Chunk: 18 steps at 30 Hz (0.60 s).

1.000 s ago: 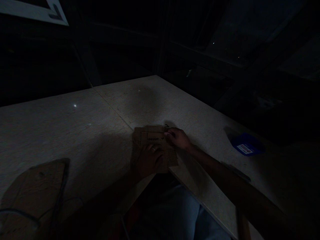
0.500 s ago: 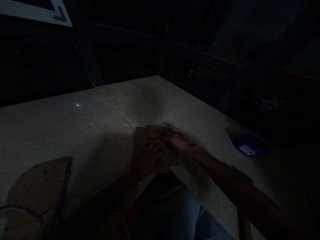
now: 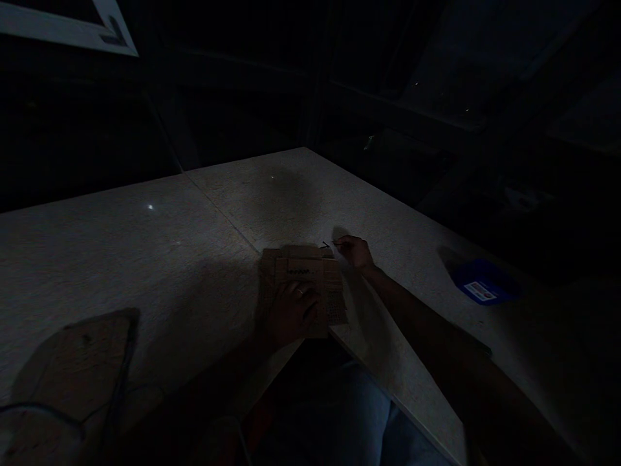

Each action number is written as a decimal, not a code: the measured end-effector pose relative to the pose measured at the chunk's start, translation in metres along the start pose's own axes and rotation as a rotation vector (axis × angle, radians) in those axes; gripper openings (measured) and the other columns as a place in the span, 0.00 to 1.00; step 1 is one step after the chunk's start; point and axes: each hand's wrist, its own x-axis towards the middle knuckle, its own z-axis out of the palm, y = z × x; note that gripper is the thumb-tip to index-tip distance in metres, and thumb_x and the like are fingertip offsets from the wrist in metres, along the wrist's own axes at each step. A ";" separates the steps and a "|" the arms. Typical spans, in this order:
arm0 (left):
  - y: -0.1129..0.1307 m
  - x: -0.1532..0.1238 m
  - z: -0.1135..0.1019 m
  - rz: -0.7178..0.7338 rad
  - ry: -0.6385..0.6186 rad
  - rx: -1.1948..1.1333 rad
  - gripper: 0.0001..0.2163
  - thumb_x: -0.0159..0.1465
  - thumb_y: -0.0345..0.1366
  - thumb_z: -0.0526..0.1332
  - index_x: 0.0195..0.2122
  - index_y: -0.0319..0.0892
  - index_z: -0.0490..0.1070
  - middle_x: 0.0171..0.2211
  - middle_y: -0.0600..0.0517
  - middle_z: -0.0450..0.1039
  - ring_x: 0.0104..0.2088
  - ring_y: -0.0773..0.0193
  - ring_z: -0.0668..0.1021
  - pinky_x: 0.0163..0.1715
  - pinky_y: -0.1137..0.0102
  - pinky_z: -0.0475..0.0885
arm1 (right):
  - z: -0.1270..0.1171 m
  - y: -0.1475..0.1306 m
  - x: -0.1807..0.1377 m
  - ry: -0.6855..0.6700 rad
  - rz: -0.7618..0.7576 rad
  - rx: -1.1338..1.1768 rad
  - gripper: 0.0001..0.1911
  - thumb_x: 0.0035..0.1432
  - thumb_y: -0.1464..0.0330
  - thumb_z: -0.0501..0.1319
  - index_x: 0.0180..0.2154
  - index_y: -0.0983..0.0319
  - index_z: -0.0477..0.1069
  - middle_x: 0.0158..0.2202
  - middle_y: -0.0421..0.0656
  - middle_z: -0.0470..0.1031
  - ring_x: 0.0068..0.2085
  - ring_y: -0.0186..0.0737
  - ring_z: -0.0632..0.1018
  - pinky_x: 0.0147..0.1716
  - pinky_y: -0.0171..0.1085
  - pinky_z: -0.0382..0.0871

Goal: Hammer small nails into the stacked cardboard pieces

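Note:
The scene is very dark. A small stack of brown cardboard pieces (image 3: pixel 332 278) lies at the near corner of the table, with a row of dark zigzag marks (image 3: pixel 301 272) on the top piece. My left hand (image 3: pixel 291 310), with a ring on one finger, presses on the stack and holds it, its fingers bent. Off the stack's far right corner, my right hand (image 3: pixel 356 251) is closed in a pinch. A thin dark sliver shows at its fingertips, too small to name. Beside it, a small dark bent piece (image 3: pixel 325 245) lies at the cardboard's far edge.
A blue plastic tub (image 3: pixel 485 283) with a white label stands on the right of the pale tabletop (image 3: pixel 228 188). At the lower left lies a larger brown board (image 3: pixel 72 369), with a dark cable (image 3: pixel 43 408) across it. A white frame (image 3: pixel 72 32) shows at upper left.
My right hand has lifted off the cardboard and moved right and slightly away, uncovering the stack's right part. My left hand stays about where it was on the stack.

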 end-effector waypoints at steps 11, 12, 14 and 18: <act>0.001 -0.001 0.000 -0.004 0.001 -0.018 0.11 0.69 0.36 0.58 0.49 0.48 0.75 0.53 0.50 0.74 0.53 0.53 0.71 0.53 0.54 0.65 | 0.009 -0.022 -0.016 0.148 -0.060 0.035 0.16 0.64 0.71 0.51 0.42 0.63 0.78 0.44 0.50 0.80 0.46 0.46 0.78 0.50 0.45 0.70; 0.001 -0.001 0.001 0.000 0.008 -0.013 0.11 0.69 0.36 0.58 0.49 0.49 0.75 0.53 0.50 0.74 0.53 0.53 0.71 0.53 0.54 0.65 | 0.011 -0.030 -0.022 0.133 -0.097 0.041 0.16 0.66 0.70 0.51 0.44 0.63 0.77 0.45 0.50 0.80 0.47 0.45 0.78 0.50 0.43 0.70; 0.001 -0.001 0.002 0.008 0.019 -0.007 0.11 0.68 0.36 0.58 0.49 0.48 0.75 0.53 0.50 0.74 0.52 0.53 0.71 0.52 0.54 0.65 | 0.015 -0.049 -0.034 0.021 -0.208 0.058 0.11 0.65 0.65 0.60 0.44 0.61 0.77 0.42 0.46 0.80 0.44 0.42 0.78 0.48 0.38 0.70; 0.001 0.000 0.000 0.027 0.015 0.004 0.10 0.68 0.36 0.58 0.48 0.46 0.76 0.52 0.48 0.75 0.55 0.51 0.70 0.53 0.53 0.65 | 0.023 -0.081 -0.050 -0.308 -0.521 -0.050 0.07 0.63 0.65 0.65 0.40 0.62 0.78 0.39 0.46 0.80 0.44 0.42 0.78 0.47 0.38 0.69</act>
